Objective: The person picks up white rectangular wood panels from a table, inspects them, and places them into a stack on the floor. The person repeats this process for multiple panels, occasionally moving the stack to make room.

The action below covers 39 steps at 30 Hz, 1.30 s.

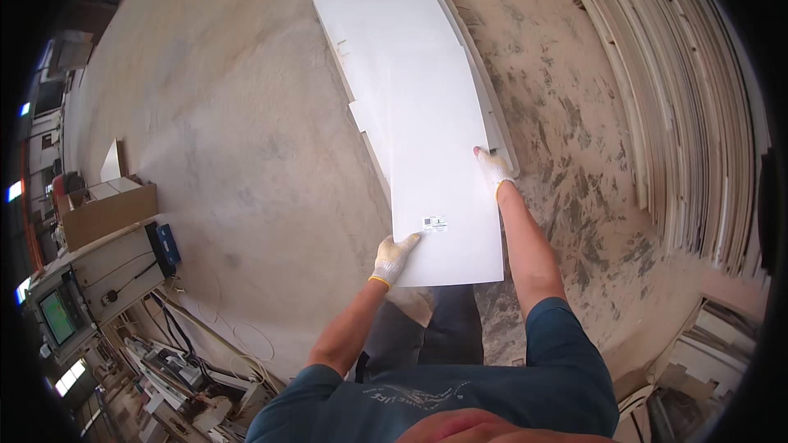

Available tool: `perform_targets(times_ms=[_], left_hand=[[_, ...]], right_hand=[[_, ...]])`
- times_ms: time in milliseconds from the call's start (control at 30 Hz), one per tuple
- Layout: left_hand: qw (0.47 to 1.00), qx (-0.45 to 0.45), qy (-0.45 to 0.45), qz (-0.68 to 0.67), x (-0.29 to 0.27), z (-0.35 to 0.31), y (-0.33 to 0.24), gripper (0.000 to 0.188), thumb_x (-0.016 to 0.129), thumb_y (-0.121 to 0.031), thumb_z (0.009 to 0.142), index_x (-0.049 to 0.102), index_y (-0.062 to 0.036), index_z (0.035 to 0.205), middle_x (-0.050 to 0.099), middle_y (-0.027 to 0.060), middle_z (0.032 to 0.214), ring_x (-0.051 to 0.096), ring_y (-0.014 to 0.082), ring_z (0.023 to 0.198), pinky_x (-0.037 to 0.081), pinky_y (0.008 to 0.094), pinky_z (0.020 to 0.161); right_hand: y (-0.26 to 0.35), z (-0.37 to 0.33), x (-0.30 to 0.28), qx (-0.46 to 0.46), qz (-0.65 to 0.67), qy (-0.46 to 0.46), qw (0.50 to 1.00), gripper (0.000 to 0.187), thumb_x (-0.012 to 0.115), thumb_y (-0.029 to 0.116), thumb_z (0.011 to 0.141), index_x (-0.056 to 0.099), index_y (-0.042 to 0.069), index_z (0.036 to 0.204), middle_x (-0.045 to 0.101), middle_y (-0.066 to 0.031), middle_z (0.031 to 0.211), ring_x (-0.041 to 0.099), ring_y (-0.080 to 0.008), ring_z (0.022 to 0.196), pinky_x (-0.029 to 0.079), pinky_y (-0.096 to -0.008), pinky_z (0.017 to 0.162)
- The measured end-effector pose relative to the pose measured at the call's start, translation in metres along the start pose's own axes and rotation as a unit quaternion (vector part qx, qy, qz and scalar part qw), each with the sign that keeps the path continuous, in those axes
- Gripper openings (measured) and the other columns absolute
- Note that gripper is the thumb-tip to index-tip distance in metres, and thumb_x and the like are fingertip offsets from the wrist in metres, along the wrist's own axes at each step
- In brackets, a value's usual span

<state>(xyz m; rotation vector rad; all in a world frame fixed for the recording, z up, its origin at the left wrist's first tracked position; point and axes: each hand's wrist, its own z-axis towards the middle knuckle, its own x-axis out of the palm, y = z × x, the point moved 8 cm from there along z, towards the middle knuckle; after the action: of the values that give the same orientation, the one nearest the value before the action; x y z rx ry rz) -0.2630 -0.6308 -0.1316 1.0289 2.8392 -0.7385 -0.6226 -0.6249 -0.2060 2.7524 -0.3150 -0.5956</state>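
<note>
A long white panel [439, 172] with a small printed label [435, 224] near its close end stretches away in front of me. My left hand [395, 257], in a pale knit glove with a yellow cuff, grips its left edge beside the label, thumb on top. Further along, my right hand [494, 167], gloved alike, clasps the right edge with its thumb over the face. Under the far part of this panel lie more white panels [335, 12] of uneven lengths, stacked on a greyish board [502, 143] on the floor. The fingers below the panel are hidden.
Tall stacks of boards [657, 82] line the right side. On the left stand a machine with a screen [57, 316], a cardboard box [111, 215] and loose cables [205, 344]. White offcuts [710, 357] lie at the lower right. The dusty floor [222, 115] has dark smudges on the right.
</note>
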Motion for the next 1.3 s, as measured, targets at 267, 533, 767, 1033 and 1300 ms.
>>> perform_targets(times_ms=[267,533,767,1033,1300], left_hand=[[0.996,-0.011,-0.059,-0.065,-0.007,0.12,-0.032,0.062,0.079,-0.037,0.093,0.063,0.0121,0.127,0.075,0.0171,0.106,0.073,0.0202,0.088,0.06,0.0345,0.079],[0.992,0.046,-0.059,-0.102,-0.005,0.245,-0.085,0.068,0.08,-0.043,0.092,0.063,0.0119,0.128,0.073,0.0174,0.113,0.07,0.0187,0.096,0.058,0.0345,0.083],[0.97,0.065,-0.02,0.233,-0.029,0.228,-0.013,0.086,0.059,-0.066,0.097,0.05,0.0043,0.145,0.066,0.0305,0.132,0.064,0.0434,0.125,0.053,0.0483,0.1],[0.784,-0.167,0.469,-0.371,0.094,-0.006,0.088,0.053,0.055,-0.05,0.106,0.062,-0.0051,0.134,0.068,0.0075,0.101,0.069,0.022,0.093,0.056,0.0426,0.082],[0.78,-0.043,0.612,0.124,0.091,-0.216,0.137,0.045,0.062,-0.031,0.106,0.059,0.0023,0.136,0.07,0.0189,0.126,0.071,0.0306,0.111,0.06,0.0415,0.094]], right_hand=[[0.089,0.145,0.045,-0.032,-0.074,0.006,0.997,0.087,0.06,0.071,0.093,0.062,-0.003,0.139,0.064,-0.026,0.14,0.06,-0.0366,0.133,0.046,-0.0401,0.109],[0.201,0.215,0.045,-0.173,-0.068,0.044,0.981,0.082,0.061,0.065,0.095,0.064,-0.006,0.135,0.068,-0.0242,0.133,0.065,-0.0351,0.126,0.052,-0.0423,0.103],[0.115,0.148,0.056,-0.202,-0.255,-0.052,0.944,0.06,0.06,0.051,0.095,0.069,-0.002,0.123,0.071,-0.028,0.122,0.069,-0.045,0.114,0.051,-0.0475,0.102],[-0.152,-0.195,0.214,-0.022,0.397,0.537,0.744,0.04,0.055,0.036,0.107,0.069,-0.001,0.112,0.075,-0.0186,0.105,0.074,-0.0321,0.093,0.06,-0.0419,0.079],[-0.583,-0.487,0.159,0.197,0.01,-0.245,0.949,0.051,0.064,0.044,0.089,0.068,0.004,0.121,0.072,-0.0235,0.118,0.067,-0.0424,0.11,0.051,-0.0497,0.098]])
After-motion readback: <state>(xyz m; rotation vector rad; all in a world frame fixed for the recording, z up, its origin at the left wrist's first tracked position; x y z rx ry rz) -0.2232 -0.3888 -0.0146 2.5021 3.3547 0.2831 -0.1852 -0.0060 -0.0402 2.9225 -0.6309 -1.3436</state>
